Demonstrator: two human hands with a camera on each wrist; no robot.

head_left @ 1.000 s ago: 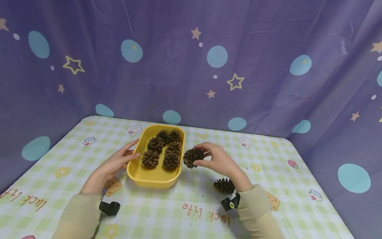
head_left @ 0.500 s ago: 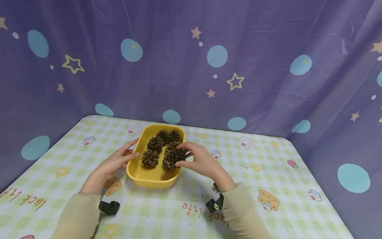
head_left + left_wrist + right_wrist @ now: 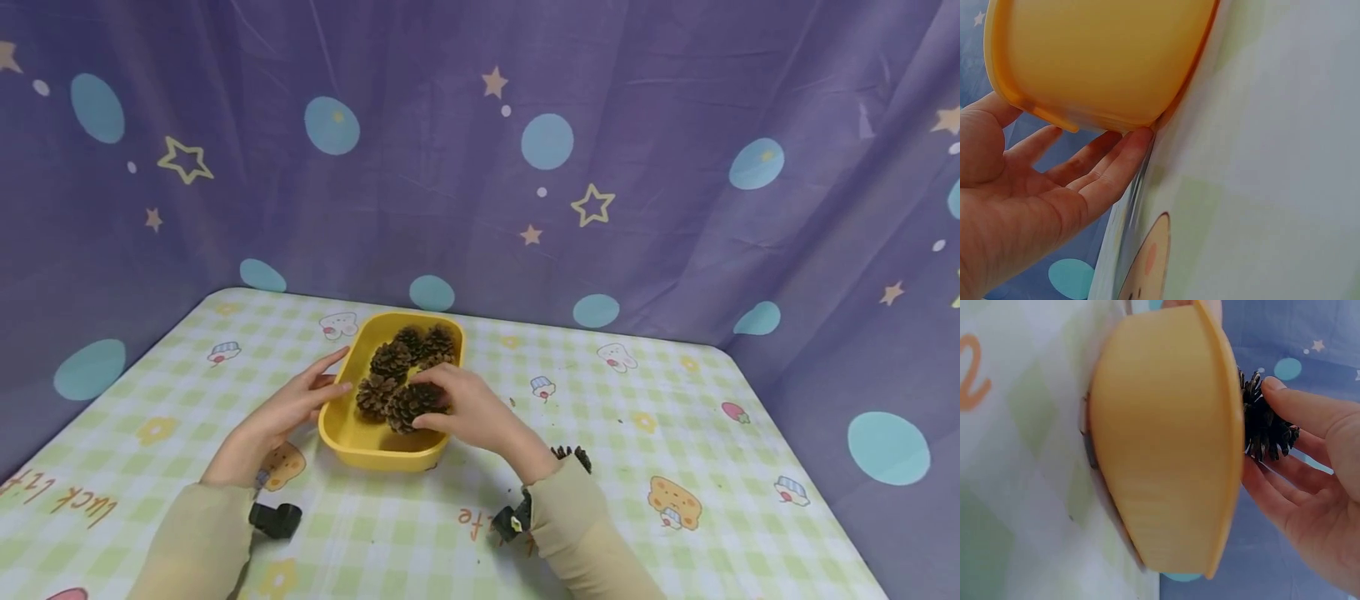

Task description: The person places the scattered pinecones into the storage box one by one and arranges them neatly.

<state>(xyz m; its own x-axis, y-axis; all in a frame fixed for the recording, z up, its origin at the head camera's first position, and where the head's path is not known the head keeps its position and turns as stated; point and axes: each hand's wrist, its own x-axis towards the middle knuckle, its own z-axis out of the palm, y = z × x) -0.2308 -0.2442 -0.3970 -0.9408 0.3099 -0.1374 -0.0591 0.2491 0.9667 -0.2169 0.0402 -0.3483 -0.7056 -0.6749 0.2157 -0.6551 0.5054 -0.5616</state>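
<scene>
A yellow tub (image 3: pixel 386 461) stands on the table with several brown pine cones (image 3: pixel 390 360) in it. My left hand (image 3: pixel 288 404) holds the tub at its left side, thumb over the rim and fingers against the outer wall. In the left wrist view the fingers (image 3: pixel 1107 178) touch the tub's lower side. Thumb and fingers of my right hand (image 3: pixel 476 412) grip a pine cone (image 3: pixel 408 408) over the right part of the tub. In the right wrist view that pine cone (image 3: pixel 1263 422) shows above the rim, partly hidden by the tub's wall (image 3: pixel 1166 444).
Another pine cone (image 3: pixel 577 457) lies on the table to the right, partly hidden by my right forearm. A green-and-white checked cloth (image 3: pixel 720 517) covers the table. Behind it hangs a purple curtain (image 3: pixel 450 167). Small dark specks are scattered near the right arm.
My right hand has moved left with the pine cone, from beside the tub to over it, near the cones inside. My left hand and the tub have stayed in place.
</scene>
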